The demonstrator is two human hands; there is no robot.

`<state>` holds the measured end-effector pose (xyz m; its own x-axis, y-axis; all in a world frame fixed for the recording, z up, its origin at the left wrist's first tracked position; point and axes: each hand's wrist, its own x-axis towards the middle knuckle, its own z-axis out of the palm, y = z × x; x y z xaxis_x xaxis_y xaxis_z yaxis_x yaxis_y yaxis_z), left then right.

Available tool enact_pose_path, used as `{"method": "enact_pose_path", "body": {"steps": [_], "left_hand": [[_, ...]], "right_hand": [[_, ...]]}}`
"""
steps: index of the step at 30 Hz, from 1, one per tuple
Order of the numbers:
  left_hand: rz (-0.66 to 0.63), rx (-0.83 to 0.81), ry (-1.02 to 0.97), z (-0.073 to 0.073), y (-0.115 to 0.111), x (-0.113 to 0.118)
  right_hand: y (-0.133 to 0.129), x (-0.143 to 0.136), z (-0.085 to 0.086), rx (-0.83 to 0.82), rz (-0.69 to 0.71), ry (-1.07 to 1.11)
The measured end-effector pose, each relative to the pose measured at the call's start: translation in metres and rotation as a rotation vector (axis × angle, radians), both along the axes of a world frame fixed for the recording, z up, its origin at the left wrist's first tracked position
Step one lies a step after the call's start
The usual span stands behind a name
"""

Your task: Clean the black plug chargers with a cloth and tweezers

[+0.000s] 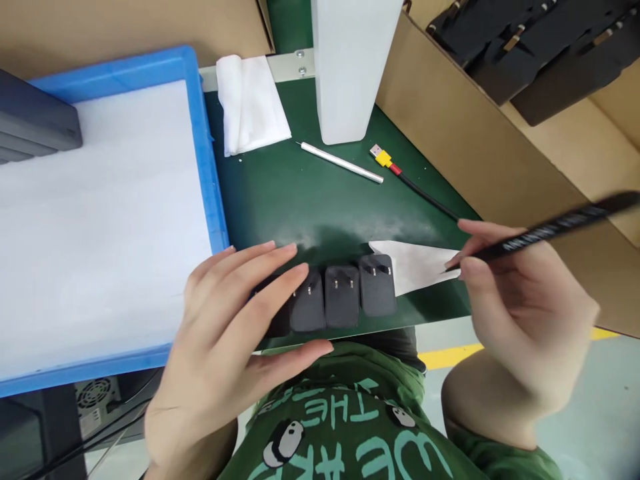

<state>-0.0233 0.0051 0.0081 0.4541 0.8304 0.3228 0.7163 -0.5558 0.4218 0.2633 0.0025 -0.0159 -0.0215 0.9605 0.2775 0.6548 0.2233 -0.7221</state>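
Observation:
A row of several black plug adapters lies prongs up along the table's front edge; the rightmost adapter [379,287] sits slightly farther back. Over the left end of the row, my left hand [230,327] is spread, fingers stretched out and partly hiding the adapters there. Between thumb and fingers, my right hand [520,307] grips a slim black pointed tool with white lettering [555,230]; whether it is a pen or tweezers I cannot tell. Its tip is at a white cloth [417,267] beside the rightmost adapter, near my right fingertips.
A blue-rimmed tray [213,180] with a white liner holds dark blocks [35,120] at left. Behind lie a folded white cloth [255,103], a silver pen-like tool [343,162], a USB cable [395,167] and a tall white container [353,73]. A cardboard box [480,113] stands right.

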Motion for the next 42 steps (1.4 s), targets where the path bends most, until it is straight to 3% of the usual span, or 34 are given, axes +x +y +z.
{"method": "enact_pose_path", "body": {"steps": [3,6,12,14,19,23,27,31,33,35,37,42], "left_hand": [[-0.083,0.039,0.107,-0.006,0.006,0.008],[-0.118,0.056,0.162,-0.009,0.009,0.017],[-0.104,0.073,0.091,-0.017,0.010,0.023],[-0.104,0.090,0.070,-0.019,0.010,0.024],[-0.105,0.103,0.086,-0.022,0.010,0.024],[-0.104,0.110,0.068,-0.023,0.009,0.023],[-0.098,0.118,0.045,-0.026,0.008,0.022],[-0.087,0.125,0.012,-0.030,0.007,0.022],[-0.077,0.149,-0.005,-0.032,0.007,0.023],[-0.070,0.178,-0.027,-0.034,0.007,0.023],[-0.062,0.193,-0.055,-0.035,0.008,0.025],[-0.035,0.221,-0.078,-0.036,0.009,0.027]], "right_hand": [[0.016,-0.003,0.005,0.042,0.043,-0.262],[0.026,-0.006,0.009,0.108,0.053,-0.290],[0.045,-0.006,-0.007,0.074,0.207,-0.584],[0.046,-0.007,-0.009,0.111,0.191,-0.579],[0.010,-0.007,-0.007,0.081,0.119,-0.454],[-0.024,-0.007,-0.025,-0.002,-0.051,-0.476],[-0.030,-0.004,-0.034,0.031,-0.148,-0.281],[-0.015,0.003,-0.014,0.055,-0.048,0.179],[-0.004,0.005,0.002,0.090,0.112,0.434],[0.012,0.003,0.021,0.115,0.284,0.523],[0.033,-0.003,0.041,0.150,0.338,0.413],[0.117,-0.032,0.088,0.390,0.150,-0.012]]}}
